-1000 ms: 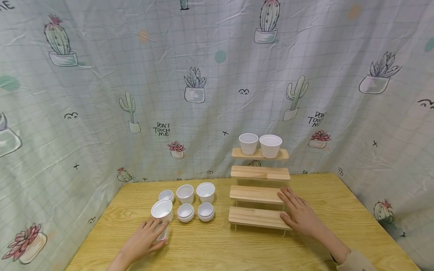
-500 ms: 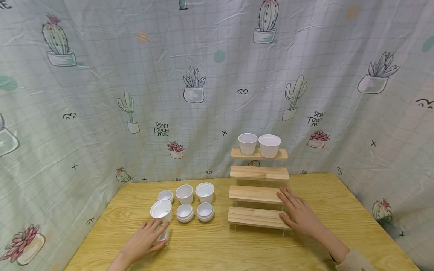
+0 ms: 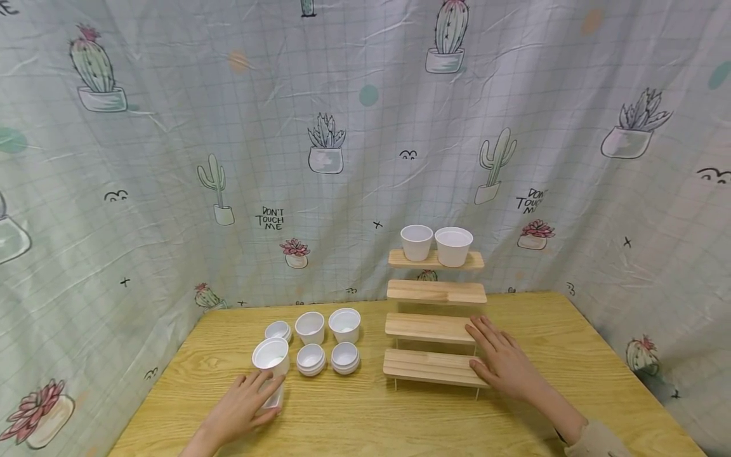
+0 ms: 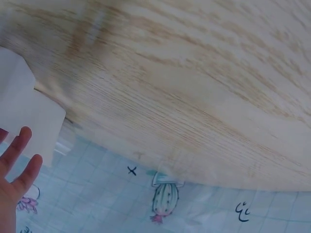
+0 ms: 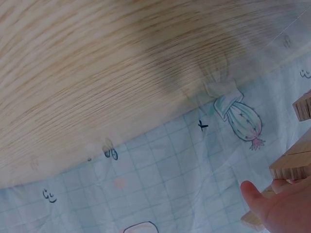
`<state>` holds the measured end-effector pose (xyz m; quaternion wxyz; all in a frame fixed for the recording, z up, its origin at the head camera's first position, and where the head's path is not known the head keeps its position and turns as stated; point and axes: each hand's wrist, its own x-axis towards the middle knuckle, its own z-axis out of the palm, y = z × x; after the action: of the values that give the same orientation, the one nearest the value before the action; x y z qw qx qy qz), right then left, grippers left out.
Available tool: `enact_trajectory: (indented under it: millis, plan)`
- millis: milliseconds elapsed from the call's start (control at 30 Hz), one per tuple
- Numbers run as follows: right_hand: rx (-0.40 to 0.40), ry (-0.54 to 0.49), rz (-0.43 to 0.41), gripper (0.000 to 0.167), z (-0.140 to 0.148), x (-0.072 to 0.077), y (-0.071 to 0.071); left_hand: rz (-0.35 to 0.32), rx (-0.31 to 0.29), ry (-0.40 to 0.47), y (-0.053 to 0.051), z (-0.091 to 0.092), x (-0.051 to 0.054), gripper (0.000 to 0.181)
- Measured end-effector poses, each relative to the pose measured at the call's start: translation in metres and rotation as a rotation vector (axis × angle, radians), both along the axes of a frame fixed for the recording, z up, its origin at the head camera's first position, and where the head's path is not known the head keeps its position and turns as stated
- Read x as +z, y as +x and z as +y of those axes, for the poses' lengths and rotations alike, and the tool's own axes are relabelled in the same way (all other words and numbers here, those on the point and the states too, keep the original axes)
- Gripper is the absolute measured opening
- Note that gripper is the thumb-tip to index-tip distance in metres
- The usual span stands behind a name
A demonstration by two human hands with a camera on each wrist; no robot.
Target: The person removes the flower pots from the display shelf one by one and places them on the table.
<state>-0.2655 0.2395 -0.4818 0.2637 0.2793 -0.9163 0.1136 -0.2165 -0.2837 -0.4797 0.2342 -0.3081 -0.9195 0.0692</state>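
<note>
At the front left my left hand (image 3: 240,403) lies beside a white plastic cup (image 3: 275,398), its fingers and thumb spread against the cup. Much of that cup is hidden by the hand. Just behind it another white cup (image 3: 271,354) stands upright. In the left wrist view, extended fingertips (image 4: 32,167) show before the white cup's wall (image 4: 44,124). On the right, my right hand (image 3: 508,365) rests at the right ends of the lower two shelves of a stepped wooden stand (image 3: 431,367), fingers fairly straight. The right wrist view shows its thumb near the shelf ends (image 5: 290,170).
Two white cups, one (image 3: 416,243) beside another (image 3: 454,246), stand on the top shelf. Left of the stand are two more tall cups (image 3: 344,325) and several low stacked bowls (image 3: 345,358). A cactus-print curtain (image 3: 365,190) hangs behind the wooden table (image 3: 337,425).
The whole head view shifts slightly to the left. Both hands keep their places against the cup and the stand.
</note>
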Motion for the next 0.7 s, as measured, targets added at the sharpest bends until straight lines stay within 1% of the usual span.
enact_trajectory:
  millis: [333, 467, 700]
  plan:
    - [-0.007, -0.035, -0.056, 0.064, -0.002, 0.001, 0.002, 0.015, -0.023, 0.023, 0.006, 0.002, 0.005, 0.054]
    - [-0.009, -0.041, -0.052, 0.062, -0.002, 0.001, 0.003, 0.031, -0.037, 0.024, 0.008, 0.004, 0.009, 0.054]
    - [-0.015, -0.038, -0.033, 0.061, -0.002, 0.001, 0.003, 0.085, -0.069, 0.02, 0.011, 0.011, 0.016, 0.054]
